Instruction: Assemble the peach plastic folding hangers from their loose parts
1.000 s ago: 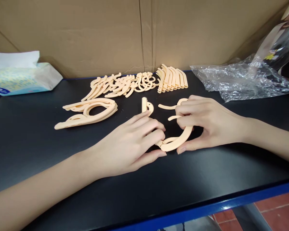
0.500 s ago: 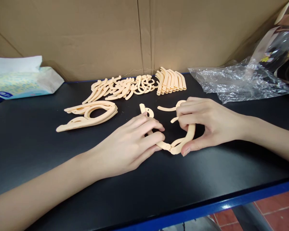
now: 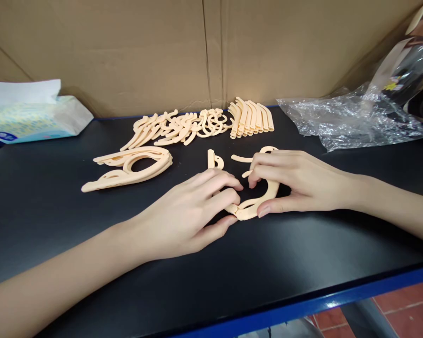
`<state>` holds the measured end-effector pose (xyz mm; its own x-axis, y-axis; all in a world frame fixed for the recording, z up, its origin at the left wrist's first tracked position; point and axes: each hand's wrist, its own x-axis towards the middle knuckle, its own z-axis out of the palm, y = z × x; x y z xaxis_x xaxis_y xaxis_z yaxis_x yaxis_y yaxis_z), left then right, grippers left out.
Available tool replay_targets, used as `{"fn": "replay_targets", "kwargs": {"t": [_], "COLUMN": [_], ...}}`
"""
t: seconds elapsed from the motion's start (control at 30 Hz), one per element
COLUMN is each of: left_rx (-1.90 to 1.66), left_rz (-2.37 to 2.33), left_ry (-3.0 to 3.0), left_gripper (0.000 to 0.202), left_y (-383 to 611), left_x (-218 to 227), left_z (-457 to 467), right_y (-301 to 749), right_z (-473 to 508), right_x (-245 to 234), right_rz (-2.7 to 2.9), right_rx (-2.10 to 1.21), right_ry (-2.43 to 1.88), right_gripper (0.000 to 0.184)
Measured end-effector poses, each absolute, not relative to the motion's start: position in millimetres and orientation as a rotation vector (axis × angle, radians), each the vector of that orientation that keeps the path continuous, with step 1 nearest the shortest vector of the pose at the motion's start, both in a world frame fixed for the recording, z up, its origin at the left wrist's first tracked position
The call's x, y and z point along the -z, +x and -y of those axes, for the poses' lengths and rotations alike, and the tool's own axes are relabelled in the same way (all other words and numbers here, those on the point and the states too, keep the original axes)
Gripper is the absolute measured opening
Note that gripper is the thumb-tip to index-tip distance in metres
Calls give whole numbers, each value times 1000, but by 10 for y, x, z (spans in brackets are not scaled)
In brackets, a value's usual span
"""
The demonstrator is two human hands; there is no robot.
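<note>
On the black table top (image 3: 204,291), both hands grip one beige plastic folding hanger (image 3: 250,211), bent in a U shape with its joint nearest me. My left hand (image 3: 193,209) is closed over its left arm, whose upper end sticks out beyond the fingers. My right hand (image 3: 299,180) is curled round the right arm, thumb along the lower edge. The fingers hide much of both arms. Just behind the right fingers lies a loose curved hook piece (image 3: 240,158), partly covered by the hand.
Several folded hangers (image 3: 148,176) lie stacked at left. Along the back are piles of loose beige arms (image 3: 144,131), hooks (image 3: 211,123) and curved tubes (image 3: 252,117). A tissue pack (image 3: 38,119) stands back left. Clear plastic bags (image 3: 348,122) lie back right, before a cardboard wall (image 3: 127,56).
My right hand has shifted a little left, bringing the hanger's right arm and joint closer to my left hand. The left hand stays nearly in place.
</note>
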<state>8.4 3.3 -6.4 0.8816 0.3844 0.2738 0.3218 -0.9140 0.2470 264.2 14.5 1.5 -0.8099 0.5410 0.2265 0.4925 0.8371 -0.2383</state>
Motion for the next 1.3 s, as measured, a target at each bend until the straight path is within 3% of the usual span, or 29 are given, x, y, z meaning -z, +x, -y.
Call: {"fn": "replay_targets", "kwargs": {"t": [0.33,0.57,0.93,1.17,1.3], "left_rx": [-446,-609,-545,-438,-417], "left_rz": [-544,-720,-745,-628,-563], "left_ry": [2769,2746,2695,2696,2712], "left_gripper": [10,13,22,12,16], "left_y": [66,62,51,48,55], "left_x": [50,43,87,49,38], "left_z": [-28,-43,-65,-43,-35], "right_y": [2603,2626,2609,2612,2629], "right_z": [-105,-99,-102,-114,-134], "right_x": [-13,-29,-37,-54,-46], "right_rz": [2799,2804,2746,2739,2740], "right_rx": [-102,-5,-143,-310,-391], "right_ry": [-793,-793,-946,-979,-924], "right_gripper": [51,48,40,33,29]}}
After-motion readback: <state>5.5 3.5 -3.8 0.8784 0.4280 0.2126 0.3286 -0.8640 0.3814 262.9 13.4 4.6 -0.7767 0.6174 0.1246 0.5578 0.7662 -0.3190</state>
